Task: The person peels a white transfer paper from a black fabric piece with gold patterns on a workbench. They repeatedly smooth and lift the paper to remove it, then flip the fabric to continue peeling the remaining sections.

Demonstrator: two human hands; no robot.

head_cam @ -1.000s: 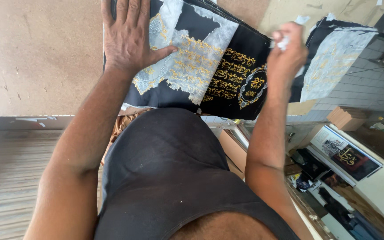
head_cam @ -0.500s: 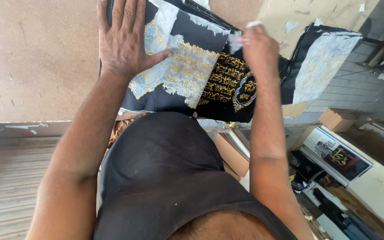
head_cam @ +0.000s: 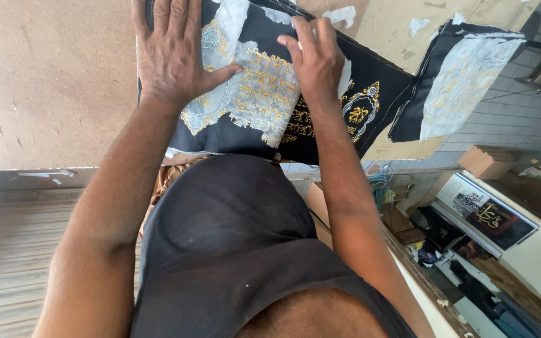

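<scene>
A black cloth [head_cam: 320,134] with gold embroidery lies on the brown table [head_cam: 45,94] in front of me. Thin white backing paper [head_cam: 258,94] covers its middle, torn at the edges. My left hand [head_cam: 173,53] presses flat on the cloth's left part, fingers spread and thumb on the paper. My right hand [head_cam: 317,59] rests on the paper's right edge with its fingers curled together, picking at it; the thumb is hidden. A gold medallion [head_cam: 358,112] on the cloth shows bare to the right of that hand.
A second black cloth [head_cam: 458,81] with white backing lies further right on the table. Torn paper scraps [head_cam: 344,14] lie near the far edge. Below the table's right edge are a cardboard box [head_cam: 486,161], a framed picture [head_cam: 489,216] and clutter on the floor.
My right hand, raised at the right with a torn scrap one second ago, has come down and left onto the backing paper. My left hand has stayed flat on the cloth.
</scene>
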